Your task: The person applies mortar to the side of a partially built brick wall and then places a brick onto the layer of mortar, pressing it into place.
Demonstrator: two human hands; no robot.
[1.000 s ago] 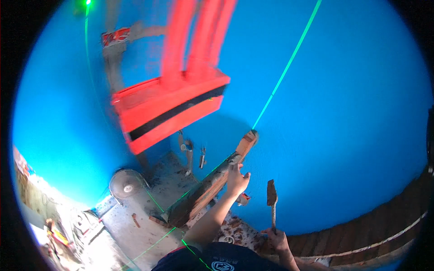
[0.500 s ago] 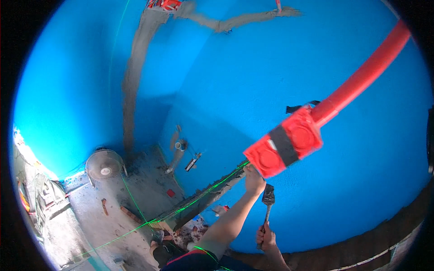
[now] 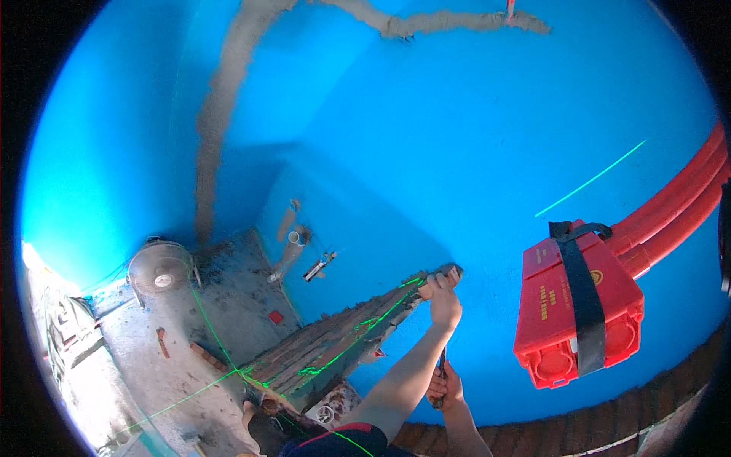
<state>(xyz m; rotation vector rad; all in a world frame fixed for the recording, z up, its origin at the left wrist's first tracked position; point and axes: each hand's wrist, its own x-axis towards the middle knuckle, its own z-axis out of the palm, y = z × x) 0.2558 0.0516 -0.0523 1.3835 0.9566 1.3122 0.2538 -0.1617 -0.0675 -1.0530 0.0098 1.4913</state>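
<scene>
A long low brick wall (image 3: 304,346), rough with mortar, runs from the lower middle to the blue wall. At its far end my left hand (image 3: 443,295) has its fingers bent over a small pale and brown piece, which they partly hide. Closer to me, to the right of the left forearm, my right hand (image 3: 448,385) is wrapped round the handle of a tool (image 3: 442,358). The tool points away from me, and its head is mostly hidden by the left forearm. Green laser lines cross the brick wall.
A red double box (image 3: 548,324) with a black strap hangs at the right on red conduits (image 3: 662,213). A fan (image 3: 161,266) stands at the left on the floor, near brick pieces (image 3: 209,356). White pipe stubs (image 3: 295,240) stick out by the blue wall (image 3: 426,137).
The view has shifted, and the red box now appears lower and further right. More of the brick wall's top shows. The tool, upright with its dark head visible before, is now foreshortened behind my left forearm.
</scene>
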